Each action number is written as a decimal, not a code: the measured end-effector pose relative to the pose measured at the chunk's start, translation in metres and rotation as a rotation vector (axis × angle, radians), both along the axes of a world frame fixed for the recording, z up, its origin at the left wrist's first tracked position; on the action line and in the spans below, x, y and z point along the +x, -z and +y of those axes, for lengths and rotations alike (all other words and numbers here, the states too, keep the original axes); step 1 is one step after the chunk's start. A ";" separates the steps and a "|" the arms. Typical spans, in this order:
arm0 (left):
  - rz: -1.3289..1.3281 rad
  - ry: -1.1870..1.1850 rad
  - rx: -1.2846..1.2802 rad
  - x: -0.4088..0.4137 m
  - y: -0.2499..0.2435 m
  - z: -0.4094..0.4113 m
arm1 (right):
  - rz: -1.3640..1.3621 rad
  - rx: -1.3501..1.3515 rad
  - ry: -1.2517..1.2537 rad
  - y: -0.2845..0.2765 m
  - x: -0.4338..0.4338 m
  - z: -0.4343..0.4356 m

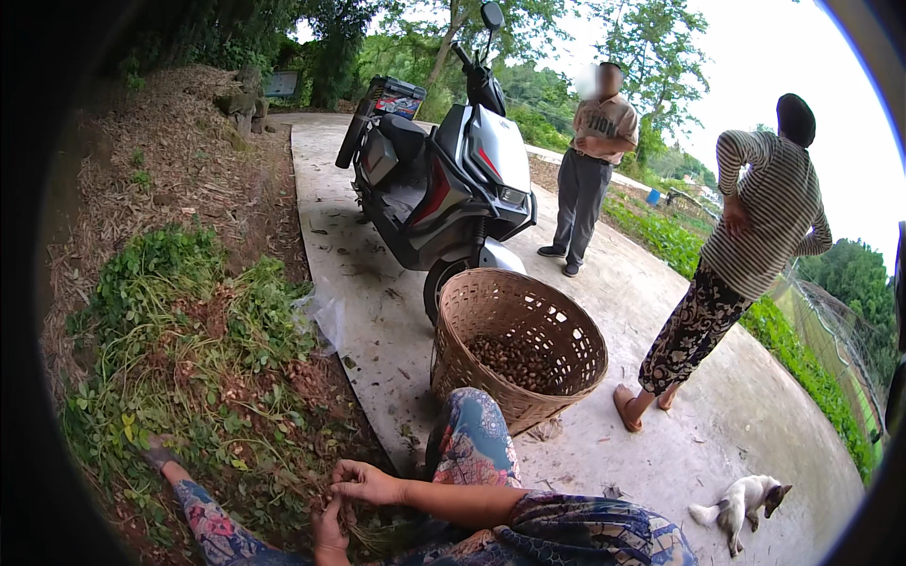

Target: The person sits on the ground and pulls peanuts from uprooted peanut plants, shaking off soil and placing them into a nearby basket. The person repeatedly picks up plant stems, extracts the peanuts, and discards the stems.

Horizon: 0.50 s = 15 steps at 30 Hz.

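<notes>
My right hand (367, 484) reaches in from the right, its fingertips pinched together against something small at the roots of a peanut plant. Just below it, my left hand (330, 529) grips the stems (364, 534) of that plant, and the fingers of both hands nearly meet. What lies between the fingertips is too small to make out. A heap of pulled peanut plants (205, 368), with leaves, stems and pale pods, spreads on the soil to the left. Beyond my bent knee stands a woven bamboo basket (453, 354), with brown peanuts (513, 362) at its bottom.
A silver-and-black scooter (453, 177) is parked behind the basket on the concrete path (609, 325). One person (594, 134) stands past it, another (757, 212) to the right. A white dog (743, 499) is at lower right. A plastic bag (325, 315) lies at the path's edge.
</notes>
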<state>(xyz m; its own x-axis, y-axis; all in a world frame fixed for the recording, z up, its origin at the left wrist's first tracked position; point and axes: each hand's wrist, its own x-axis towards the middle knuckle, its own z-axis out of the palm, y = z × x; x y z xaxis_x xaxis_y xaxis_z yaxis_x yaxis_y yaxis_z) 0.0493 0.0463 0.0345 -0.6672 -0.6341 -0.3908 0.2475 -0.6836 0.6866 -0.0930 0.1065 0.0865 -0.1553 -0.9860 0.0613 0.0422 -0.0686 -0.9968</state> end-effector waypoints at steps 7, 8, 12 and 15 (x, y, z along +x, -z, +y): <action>-0.372 -0.082 -0.136 -0.015 0.053 0.006 | 0.493 0.215 0.067 0.004 -0.008 -0.011; -0.294 -0.080 -0.136 -0.013 0.046 0.008 | 0.503 0.244 0.085 0.011 -0.010 -0.014; -0.139 -0.042 -0.183 -0.007 0.062 0.007 | 0.483 0.416 0.175 0.034 -0.016 -0.026; -0.198 -0.027 -0.189 -0.001 0.061 0.002 | 0.453 0.331 -0.015 0.041 -0.014 -0.035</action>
